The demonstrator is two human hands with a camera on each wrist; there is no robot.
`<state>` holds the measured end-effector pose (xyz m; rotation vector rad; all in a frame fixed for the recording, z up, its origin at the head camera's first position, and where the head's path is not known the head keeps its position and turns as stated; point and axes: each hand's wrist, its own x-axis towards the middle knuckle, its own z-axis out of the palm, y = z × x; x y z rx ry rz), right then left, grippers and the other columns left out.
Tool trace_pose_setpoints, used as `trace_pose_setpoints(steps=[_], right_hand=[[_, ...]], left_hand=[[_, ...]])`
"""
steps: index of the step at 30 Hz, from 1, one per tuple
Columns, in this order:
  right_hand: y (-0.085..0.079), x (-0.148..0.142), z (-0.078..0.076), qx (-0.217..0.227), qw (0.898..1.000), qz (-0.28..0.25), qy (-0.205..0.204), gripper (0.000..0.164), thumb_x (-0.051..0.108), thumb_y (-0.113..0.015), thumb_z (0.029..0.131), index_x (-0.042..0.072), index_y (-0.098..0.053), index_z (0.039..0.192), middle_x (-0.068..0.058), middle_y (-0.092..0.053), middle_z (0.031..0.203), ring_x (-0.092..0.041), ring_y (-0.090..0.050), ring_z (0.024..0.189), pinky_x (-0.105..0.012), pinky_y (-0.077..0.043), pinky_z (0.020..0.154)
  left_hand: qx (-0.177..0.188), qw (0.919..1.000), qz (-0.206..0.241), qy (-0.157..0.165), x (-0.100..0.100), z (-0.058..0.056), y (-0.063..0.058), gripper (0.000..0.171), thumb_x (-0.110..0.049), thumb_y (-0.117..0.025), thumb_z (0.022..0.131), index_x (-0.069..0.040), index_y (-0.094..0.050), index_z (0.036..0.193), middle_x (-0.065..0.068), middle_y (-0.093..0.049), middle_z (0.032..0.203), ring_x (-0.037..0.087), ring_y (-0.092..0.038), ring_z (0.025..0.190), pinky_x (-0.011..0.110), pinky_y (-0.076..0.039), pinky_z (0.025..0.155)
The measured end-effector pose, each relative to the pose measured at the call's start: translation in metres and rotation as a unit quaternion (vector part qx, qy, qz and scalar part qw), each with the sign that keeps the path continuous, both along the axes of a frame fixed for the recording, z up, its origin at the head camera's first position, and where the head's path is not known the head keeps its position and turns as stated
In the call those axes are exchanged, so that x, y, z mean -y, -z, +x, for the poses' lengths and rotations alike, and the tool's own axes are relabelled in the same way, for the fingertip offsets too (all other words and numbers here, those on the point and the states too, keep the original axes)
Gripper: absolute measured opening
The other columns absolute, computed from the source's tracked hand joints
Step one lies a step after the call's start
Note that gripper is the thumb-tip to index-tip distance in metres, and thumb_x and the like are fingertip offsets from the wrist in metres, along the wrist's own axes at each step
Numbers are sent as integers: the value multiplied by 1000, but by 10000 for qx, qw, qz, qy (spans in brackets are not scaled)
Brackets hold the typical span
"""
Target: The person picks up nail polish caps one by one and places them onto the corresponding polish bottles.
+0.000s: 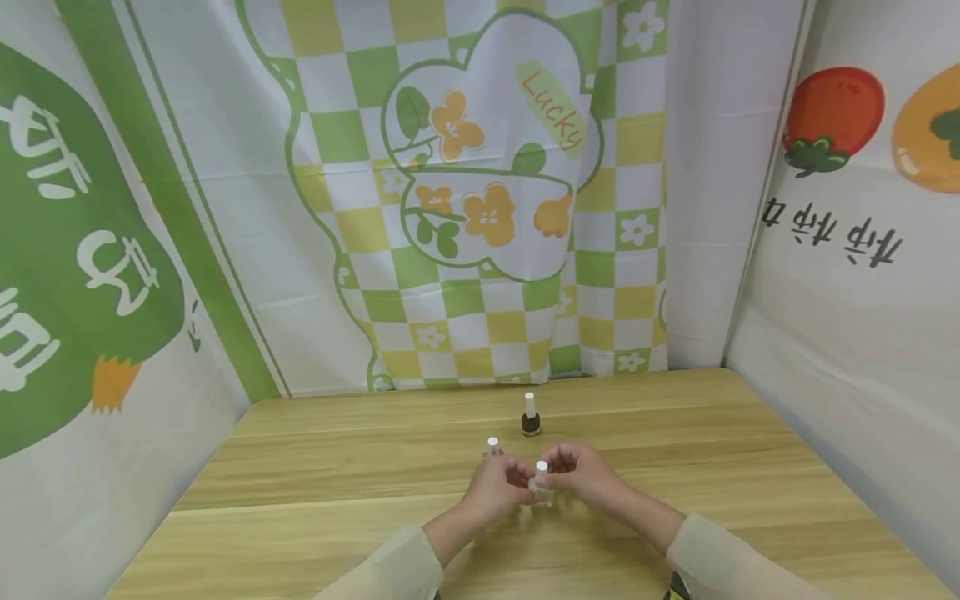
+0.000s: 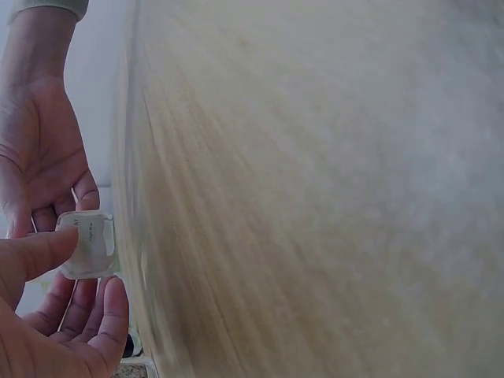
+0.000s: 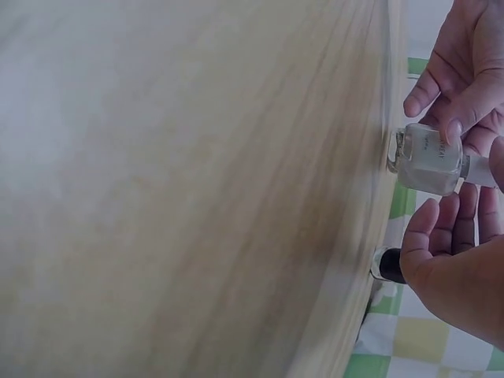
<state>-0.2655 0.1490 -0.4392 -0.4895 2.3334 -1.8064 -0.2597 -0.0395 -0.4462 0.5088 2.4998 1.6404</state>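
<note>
Between the two hands, low over the table, stands a nail polish bottle (image 1: 543,495) with clear glass, whitish contents and a white cap (image 1: 542,467). My left hand (image 1: 497,486) grips the glass body, its thumb across the label in the left wrist view. From the other side, my right hand (image 1: 583,473) pinches the cap with its thumb and a finger; its other fingers curl loosely beside the bottle. Small print shows on the bottle's face (image 3: 430,160) in the right wrist view.
A dark nail polish bottle (image 1: 531,424) with a white cap stands farther back on the wooden table (image 1: 337,450). Just behind my left hand another white-capped bottle (image 1: 492,444) is partly hidden. Printed curtains (image 1: 480,317) hang along the back and sides.
</note>
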Motion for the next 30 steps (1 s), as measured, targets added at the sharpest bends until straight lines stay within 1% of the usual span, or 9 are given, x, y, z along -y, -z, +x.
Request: trace_pose_setpoints(steps=[9, 16, 20, 24, 30], right_hand=[[4, 1, 1, 47, 9999, 129, -46, 27, 11, -78, 81, -1, -62, 99, -5, -62, 89, -18, -57, 83, -29, -51, 73], [8, 1, -1, 121, 9997, 159, -147, 28, 15, -78, 81, 0, -63, 99, -5, -62, 90, -20, -58, 84, -29, -50, 72], [7, 1, -1, 144, 9995, 230, -142, 28, 15, -78, 82, 0, -63, 100, -5, -62, 89, -19, -57, 83, -28, -50, 70], [8, 2, -1, 129, 9994, 269, -150, 27, 15, -78, 81, 0, -63, 99, -5, -62, 88, -18, -57, 81, -27, -49, 67], [6, 3, 0, 138, 9993, 273, -213, 25, 14, -78, 82, 1, -63, 98, -4, -62, 88, -18, -57, 81, -27, -48, 67]], left_hand=[[96, 9999, -71, 21, 0, 1, 2, 22, 6, -77, 73, -4, -66, 89, 2, -64, 83, 17, -61, 80, 32, -54, 72], [163, 9999, 2, 32, 0, 1, 2, 23, 9, -75, 71, -2, -65, 89, 3, -63, 83, 18, -61, 78, 30, -55, 68], [201, 9998, 23, 28, 0, 2, 2, 24, 11, -75, 71, -2, -64, 88, 3, -63, 82, 18, -62, 76, 30, -55, 66], [229, 9997, 46, 46, 1, 3, 2, 24, 11, -75, 71, -2, -64, 89, 4, -63, 83, 18, -62, 77, 31, -55, 66], [297, 9995, 85, 47, 2, 3, 1, 24, 10, -75, 73, -2, -64, 90, 4, -63, 84, 18, -62, 77, 32, -55, 65]])
